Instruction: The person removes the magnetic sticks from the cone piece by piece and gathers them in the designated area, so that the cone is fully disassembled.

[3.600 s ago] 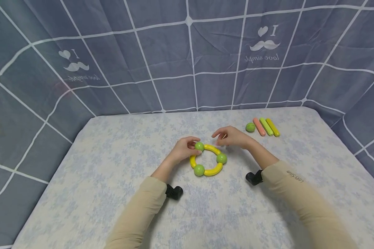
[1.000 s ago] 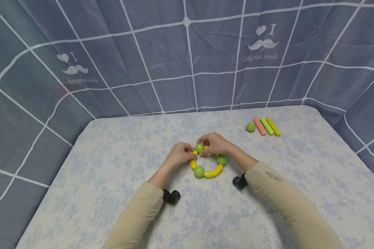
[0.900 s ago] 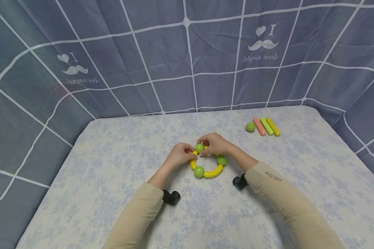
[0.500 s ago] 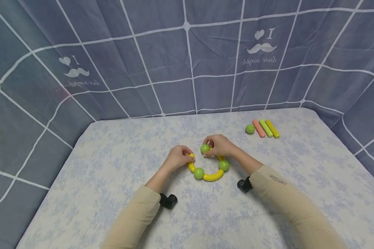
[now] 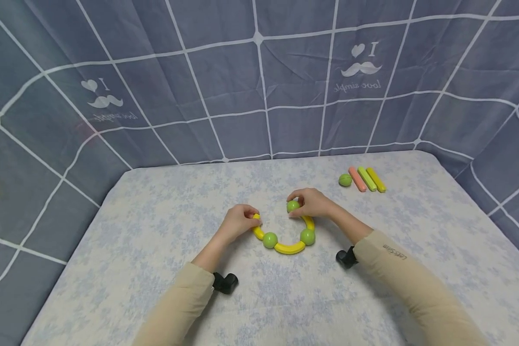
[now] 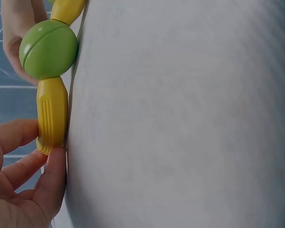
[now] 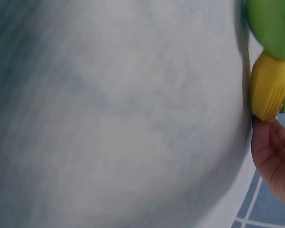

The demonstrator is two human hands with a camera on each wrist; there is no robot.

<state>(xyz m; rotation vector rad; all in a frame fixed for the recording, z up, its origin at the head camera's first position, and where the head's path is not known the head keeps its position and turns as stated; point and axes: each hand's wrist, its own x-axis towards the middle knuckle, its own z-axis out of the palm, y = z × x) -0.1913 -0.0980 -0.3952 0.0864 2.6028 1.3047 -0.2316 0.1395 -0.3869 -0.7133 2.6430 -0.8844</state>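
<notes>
An arc of curved yellow rods joined by green balls lies on the table, open at its far side. At its left end my left hand (image 5: 237, 224) pinches a yellow rod (image 5: 257, 232) between thumb and fingers; the left wrist view shows this rod (image 6: 52, 111) plugged into a green ball (image 6: 49, 49). My right hand (image 5: 315, 203) grips the green ball (image 5: 292, 206) at the other end, from which another yellow rod (image 5: 309, 223) runs down. Two green balls and a yellow rod (image 5: 290, 248) form the near side. Fingers partly hide the held ball.
Toward the back right of the table (image 5: 155, 202) sit a loose green ball (image 5: 345, 180) and straight sticks in pink (image 5: 357, 179), light green (image 5: 367, 179) and yellow (image 5: 376, 180). A grey-blue curtain (image 5: 225, 86) with white lines rises behind the table.
The closed ring has been parted between the left yellow rod and the far green ball. My right hand has moved right with the ball, my left hand left with the rod, widening the gap.
</notes>
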